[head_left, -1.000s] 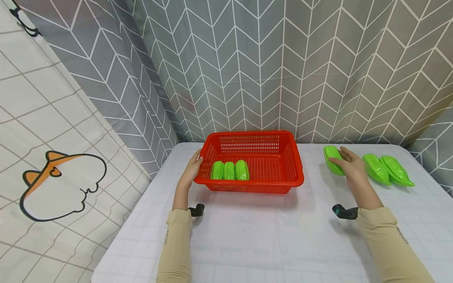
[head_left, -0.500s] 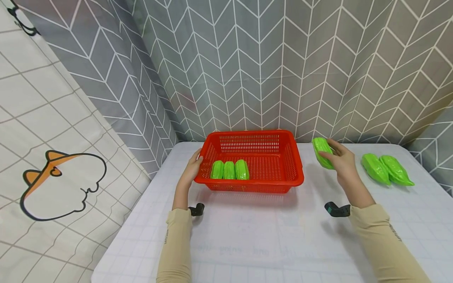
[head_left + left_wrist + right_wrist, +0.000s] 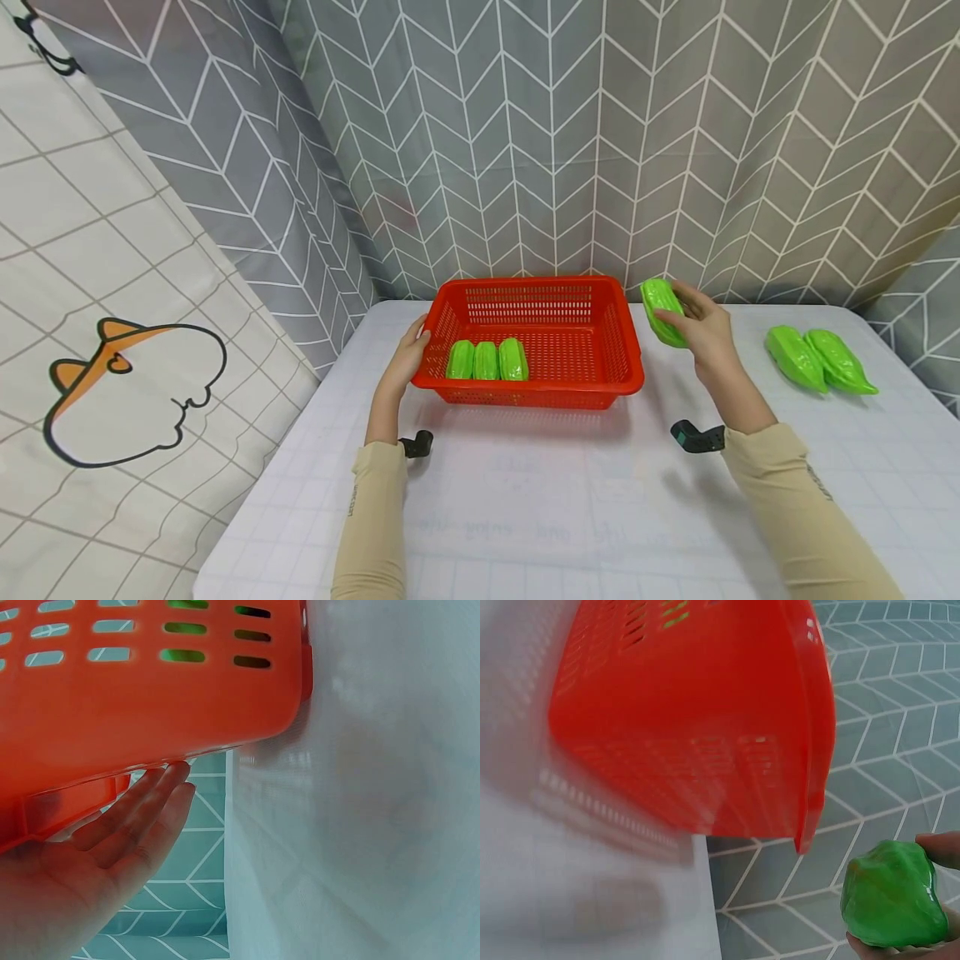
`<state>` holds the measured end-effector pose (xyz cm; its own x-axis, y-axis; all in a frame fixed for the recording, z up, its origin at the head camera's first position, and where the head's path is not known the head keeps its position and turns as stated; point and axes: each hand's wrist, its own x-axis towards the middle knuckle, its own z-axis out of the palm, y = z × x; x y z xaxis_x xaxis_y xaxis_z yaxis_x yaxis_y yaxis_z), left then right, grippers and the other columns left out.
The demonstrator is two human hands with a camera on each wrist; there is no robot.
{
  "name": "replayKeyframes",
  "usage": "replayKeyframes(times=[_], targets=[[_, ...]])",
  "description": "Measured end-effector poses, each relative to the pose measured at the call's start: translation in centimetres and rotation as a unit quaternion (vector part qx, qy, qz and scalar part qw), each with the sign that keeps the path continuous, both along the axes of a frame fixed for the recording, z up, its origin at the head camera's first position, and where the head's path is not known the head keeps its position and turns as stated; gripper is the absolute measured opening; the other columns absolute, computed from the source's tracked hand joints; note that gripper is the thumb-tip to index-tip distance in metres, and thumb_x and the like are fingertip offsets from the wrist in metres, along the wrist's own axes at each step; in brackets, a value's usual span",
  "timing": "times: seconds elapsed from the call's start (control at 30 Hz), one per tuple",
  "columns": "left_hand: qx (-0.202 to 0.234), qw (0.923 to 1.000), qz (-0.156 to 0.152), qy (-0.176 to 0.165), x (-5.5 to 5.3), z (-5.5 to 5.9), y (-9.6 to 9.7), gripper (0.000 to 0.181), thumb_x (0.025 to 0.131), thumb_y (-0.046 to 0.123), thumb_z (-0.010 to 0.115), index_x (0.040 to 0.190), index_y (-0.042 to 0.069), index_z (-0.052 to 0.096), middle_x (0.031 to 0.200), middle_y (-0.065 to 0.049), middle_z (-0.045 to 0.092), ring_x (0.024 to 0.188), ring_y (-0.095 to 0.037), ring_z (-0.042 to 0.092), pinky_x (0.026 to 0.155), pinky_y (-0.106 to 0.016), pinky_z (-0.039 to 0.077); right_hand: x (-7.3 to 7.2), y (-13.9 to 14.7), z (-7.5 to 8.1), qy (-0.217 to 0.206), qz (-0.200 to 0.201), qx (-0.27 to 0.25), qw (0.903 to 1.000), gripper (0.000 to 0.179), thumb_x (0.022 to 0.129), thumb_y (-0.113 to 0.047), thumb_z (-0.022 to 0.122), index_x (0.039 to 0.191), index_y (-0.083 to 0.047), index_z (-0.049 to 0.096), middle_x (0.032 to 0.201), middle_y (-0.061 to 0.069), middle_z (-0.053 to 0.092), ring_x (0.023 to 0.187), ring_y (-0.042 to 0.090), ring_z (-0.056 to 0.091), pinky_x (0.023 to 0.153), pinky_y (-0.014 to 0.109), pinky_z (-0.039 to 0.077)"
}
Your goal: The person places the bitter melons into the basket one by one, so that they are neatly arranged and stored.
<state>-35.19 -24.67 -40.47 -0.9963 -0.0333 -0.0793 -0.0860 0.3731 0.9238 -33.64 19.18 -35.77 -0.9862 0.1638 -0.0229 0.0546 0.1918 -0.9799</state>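
My right hand [image 3: 703,327] holds a glossy green plastic-wrapped packet [image 3: 662,310] between thumb and fingers, raised above the table just right of the red basket [image 3: 626,379]. In the right wrist view, the held packet [image 3: 895,894] is apart from the basket wall [image 3: 705,712]. My left hand [image 3: 407,354] is at the basket's left end, fingers nearly straight along the outer wall. The left wrist view has its fingertips [image 3: 178,793] touching the basket side; the thumb is hidden there. Three similar green packets [image 3: 486,362] stand side by side in the left part of the basket.
Two more green packets [image 3: 817,358] lie together on the white table [image 3: 540,500] at the right. A grey patterned curtain [image 3: 525,150] hangs behind the table, and a white one with a cartoon drawing [image 3: 135,392] is at the left.
My right hand has lifted the green packet off the table and carried it left toward the basket. The left hand and the basket have stayed in place.
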Motion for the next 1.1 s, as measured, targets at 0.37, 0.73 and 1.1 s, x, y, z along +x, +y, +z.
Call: replayKeyframes(times=[0.37,0.73,1.1], targets=[[0.001,1.0,-0.002,0.004,0.0,0.0,0.0,0.053,0.106,0.029,0.033,0.157,0.021,0.02,0.155,-0.015,0.033,0.129,-0.034,0.047,0.108,-0.052,0.042,-0.2,-2.4,0.7,0.018,0.027,-0.006,0.9995,0.067,0.095,-0.022,0.062,0.153,-0.012,0.031,0.16,0.008,0.03,0.145,0.026,0.034,0.109,0.028,0.041],[-0.001,1.0,-0.003,-0.007,0.1,0.3,-0.1,0.053,0.106,0.028,0.032,0.157,0.021,0.019,0.155,-0.014,0.033,0.13,-0.033,0.047,0.108,-0.05,0.042,-0.6,-5.5,0.7,0.028,0.064,-0.023,0.9973,0.066,0.095,-0.015,0.062,0.153,-0.01,0.03,0.159,0.009,0.031,0.146,0.026,0.033,0.115,0.043,0.036],[0.015,0.9997,-0.009,-0.017,0.5,1.5,0.2,0.054,0.106,0.022,0.033,0.157,0.014,0.017,0.157,-0.018,0.029,0.132,-0.037,0.044,0.11,-0.053,0.038,-1.2,-8.5,-0.5,0.025,0.11,-0.021,0.9934,0.067,0.095,-0.011,0.062,0.153,-0.009,0.03,0.158,0.012,0.033,0.144,0.029,0.035,0.109,0.04,0.04]])
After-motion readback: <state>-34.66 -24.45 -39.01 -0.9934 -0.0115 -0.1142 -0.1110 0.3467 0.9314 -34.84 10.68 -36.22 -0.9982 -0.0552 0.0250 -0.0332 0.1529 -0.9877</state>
